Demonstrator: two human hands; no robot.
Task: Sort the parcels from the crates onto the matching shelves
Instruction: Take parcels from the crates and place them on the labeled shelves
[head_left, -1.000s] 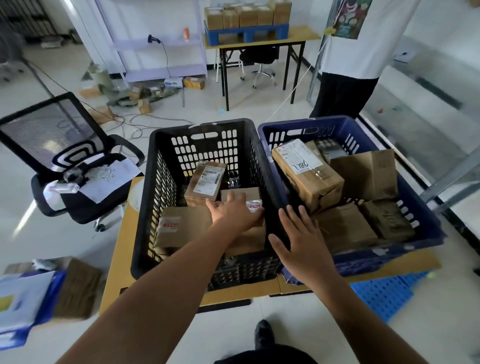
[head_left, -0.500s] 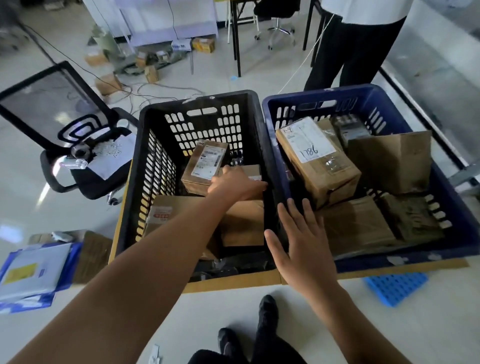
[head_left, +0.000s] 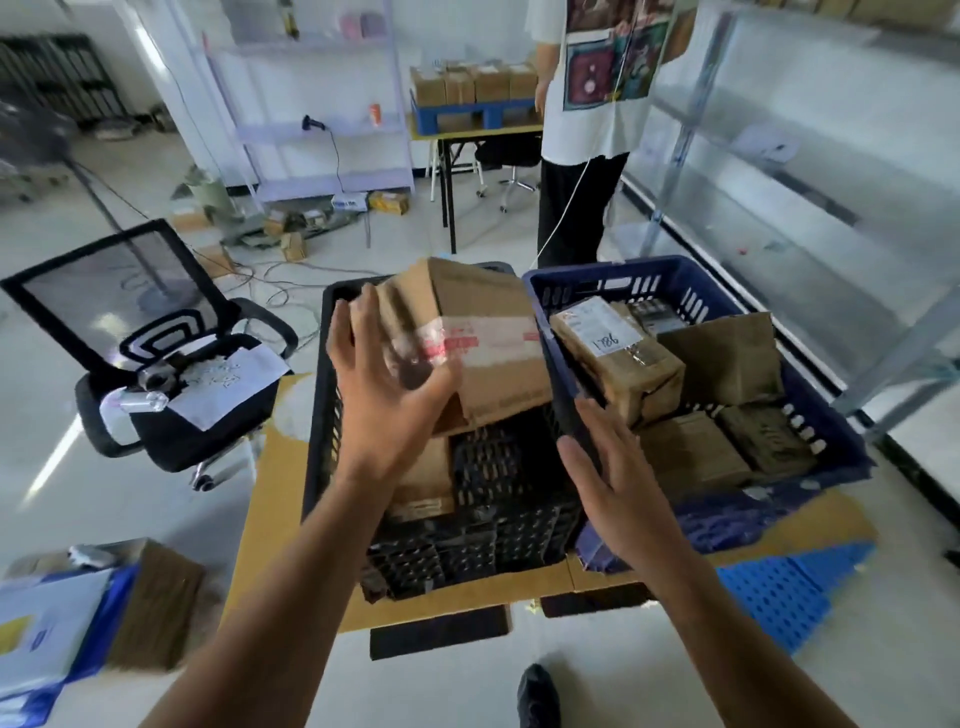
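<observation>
My left hand (head_left: 387, 379) grips a brown cardboard parcel (head_left: 483, 338) sealed with red-printed tape and holds it tilted above the black crate (head_left: 317, 447). Another brown parcel (head_left: 423, 478) lies inside that crate below it. My right hand (head_left: 618, 483) is flat and open against the wall where the black crate meets the blue crate (head_left: 691, 275). The blue crate holds several brown parcels, and the top one (head_left: 618, 358) bears a white label with handwritten digits.
Both crates sit on a cardboard-covered platform (head_left: 275, 519). A person in a white shirt (head_left: 587, 130) stands behind the blue crate. Metal shelving (head_left: 810, 171) runs along the right. A black mesh office chair (head_left: 156, 353) stands left, and boxes with a blue tray (head_left: 78, 618) lie on the floor.
My left hand has lifted the taped parcel up out of the black crate, where it lay flat before. My right hand stays by the crate wall. The camera has tilted upward.
</observation>
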